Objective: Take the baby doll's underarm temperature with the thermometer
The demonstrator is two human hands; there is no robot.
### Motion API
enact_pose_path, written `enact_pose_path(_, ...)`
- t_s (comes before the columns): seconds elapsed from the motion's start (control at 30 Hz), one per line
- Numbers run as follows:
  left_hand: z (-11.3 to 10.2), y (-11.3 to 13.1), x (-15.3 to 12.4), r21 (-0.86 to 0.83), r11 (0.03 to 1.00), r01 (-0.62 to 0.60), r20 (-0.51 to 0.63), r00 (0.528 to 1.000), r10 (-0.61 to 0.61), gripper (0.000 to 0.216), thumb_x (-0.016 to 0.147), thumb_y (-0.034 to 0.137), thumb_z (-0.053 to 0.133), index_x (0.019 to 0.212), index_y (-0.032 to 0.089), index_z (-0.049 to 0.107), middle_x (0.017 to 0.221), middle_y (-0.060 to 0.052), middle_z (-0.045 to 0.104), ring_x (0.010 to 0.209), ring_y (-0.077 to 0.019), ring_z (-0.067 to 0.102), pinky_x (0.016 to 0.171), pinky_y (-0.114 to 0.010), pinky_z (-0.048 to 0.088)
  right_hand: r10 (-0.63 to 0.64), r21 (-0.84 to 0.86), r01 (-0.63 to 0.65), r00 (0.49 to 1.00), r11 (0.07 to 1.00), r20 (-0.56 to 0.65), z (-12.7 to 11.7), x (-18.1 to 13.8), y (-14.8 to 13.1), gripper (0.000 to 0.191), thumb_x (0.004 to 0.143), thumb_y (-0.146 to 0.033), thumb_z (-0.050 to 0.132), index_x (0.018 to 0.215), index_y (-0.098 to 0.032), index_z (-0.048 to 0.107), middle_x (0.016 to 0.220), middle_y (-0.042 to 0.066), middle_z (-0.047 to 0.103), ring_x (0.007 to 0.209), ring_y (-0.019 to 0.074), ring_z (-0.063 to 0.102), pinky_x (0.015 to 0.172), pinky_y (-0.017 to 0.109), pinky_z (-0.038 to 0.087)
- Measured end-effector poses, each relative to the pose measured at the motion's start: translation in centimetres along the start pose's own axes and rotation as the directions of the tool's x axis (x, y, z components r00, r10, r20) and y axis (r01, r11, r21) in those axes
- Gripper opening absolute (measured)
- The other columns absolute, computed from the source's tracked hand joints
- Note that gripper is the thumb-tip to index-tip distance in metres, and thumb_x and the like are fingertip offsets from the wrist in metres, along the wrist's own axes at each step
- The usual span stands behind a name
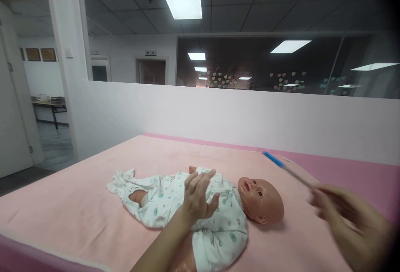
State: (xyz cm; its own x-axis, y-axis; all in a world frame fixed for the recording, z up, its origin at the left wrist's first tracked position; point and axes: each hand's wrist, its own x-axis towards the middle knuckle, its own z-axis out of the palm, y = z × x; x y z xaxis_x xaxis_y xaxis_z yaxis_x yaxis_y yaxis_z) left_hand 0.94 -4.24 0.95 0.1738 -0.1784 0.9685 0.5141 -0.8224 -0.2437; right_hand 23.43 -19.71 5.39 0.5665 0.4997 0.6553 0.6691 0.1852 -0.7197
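A baby doll (261, 199) in a white patterned romper (162, 199) lies on its back on a pink pad (78, 213), head toward the right. My left hand (198, 195) hovers over the doll's chest with its fingers apart and slightly curled, holding nothing. My right hand (340, 211), blurred by motion, is at the lower right beside the doll's head. It is closed on a thin stick with a blue tip (283, 165) that points up and left above the doll's head.
A low white partition wall (237, 118) runs behind the pad, with dark glass above it. A darker pink surface (353, 172) shows past the pad's far edge. An open doorway at the left leads to a room with a table (50, 105).
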Motion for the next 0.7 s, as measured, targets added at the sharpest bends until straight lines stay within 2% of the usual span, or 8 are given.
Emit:
enact_pose_path(0.03,0.0,-0.1,0.0,-0.005,0.999,0.034,-0.027,0.999,-0.034,0.064,0.076,0.022,0.050,0.133,0.009,0.023,0.120,-0.018,0.049,0.111,-0.0263,0.045,0.090,-0.045,0.039,-0.011,0.110,-0.008,0.985,0.994,0.174,1.8,0.9,-0.7,0.026,0.075,-0.049,0.055,0.088,-0.027,0.058,0.077,0.003,0.059,0.067,0.0169,0.056,0.056,0.028,0.047)
enact_pose_path(0.1,0.0,-0.4,0.1,-0.026,0.997,0.071,-0.047,0.996,-0.072,0.072,0.079,0.023,0.047,0.137,0.010,0.008,0.135,-0.021,0.030,0.122,-0.0319,0.034,0.091,-0.051,0.037,-0.054,0.357,-0.142,0.871,0.923,0.488,5.8,2.1,-1.8,0.028,0.075,-0.049,0.055,0.086,-0.023,0.057,0.067,0.001,0.055,0.054,0.0127,0.051,0.048,0.025,0.041)
enact_pose_path(0.2,0.2,-1.1,0.2,-0.046,0.997,0.062,0.023,0.998,-0.061,0.074,0.081,0.022,0.045,0.138,0.011,0.000,0.142,-0.021,0.014,0.127,-0.0347,0.024,0.093,-0.053,0.036,-0.061,0.531,-0.369,0.776,0.763,0.628,10.8,2.0,-2.0,0.031,0.073,-0.049,0.058,0.079,-0.019,0.057,0.063,-0.002,0.051,0.045,0.0060,0.041,0.040,0.019,0.032)
enact_pose_path(0.3,0.4,-1.6,0.3,-0.024,0.998,0.050,0.109,0.993,-0.047,0.071,0.081,0.019,0.045,0.138,0.009,0.004,0.141,-0.022,0.020,0.126,-0.0345,0.027,0.093,-0.054,0.036,-0.058,0.556,-0.464,0.730,0.690,0.681,12.9,0.7,-1.1,0.031,0.070,-0.048,0.062,0.077,-0.017,0.058,0.062,-0.002,0.052,0.045,0.0054,0.042,0.040,0.018,0.031)
enact_pose_path(0.37,0.5,-1.7,0.2,-0.014,0.997,0.075,0.129,0.989,-0.072,0.064,0.081,0.014,0.044,0.137,0.009,0.014,0.133,-0.021,0.035,0.122,-0.0311,0.036,0.093,-0.050,0.038,-0.040,0.568,-0.489,0.734,0.662,0.678,13.0,0.1,-0.6,0.030,0.069,-0.046,0.063,0.078,-0.018,0.059,0.061,-0.002,0.053,0.045,0.0055,0.044,0.040,0.017,0.032)
enact_pose_path(0.47,0.4,-1.8,0.1,-0.027,0.994,0.101,0.151,0.984,-0.096,0.046,0.081,0.008,0.042,0.127,0.015,0.037,0.109,-0.013,0.055,0.104,-0.0233,0.051,0.085,-0.040,0.045,0.004,0.595,-0.526,0.752,0.608,0.660,12.8,-0.3,-0.2,0.028,0.069,-0.043,0.065,0.078,-0.017,0.060,0.060,-0.003,0.052,0.045,0.0047,0.044,0.039,0.016,0.032)
enact_pose_path(0.57,0.3,-2.1,0.0,-0.053,0.993,0.108,0.196,0.976,-0.095,0.035,0.081,0.007,0.041,0.113,0.018,0.050,0.096,-0.011,0.057,0.091,-0.0208,0.053,0.075,-0.035,0.046,0.047,0.619,-0.569,0.756,0.542,0.653,13.1,-0.6,0.0,0.029,0.067,-0.043,0.066,0.075,-0.015,0.061,0.058,-0.002,0.051,0.044,0.0042,0.042,0.038,0.016,0.031)
enact_pose_path(0.7,0.1,-2.6,0.0,-0.015,0.991,0.132,0.319,0.940,-0.121,0.026,0.082,0.011,0.041,0.105,0.015,0.052,0.089,-0.010,0.056,0.082,-0.0203,0.051,0.070,-0.034,0.043,0.117,0.663,-0.626,0.757,0.410,0.642,13.7,-0.9,0.3,0.025,0.064,-0.037,0.070,0.073,-0.015,0.062,0.058,-0.003,0.049,0.043,0.0027,0.040,0.037,0.015,0.030)
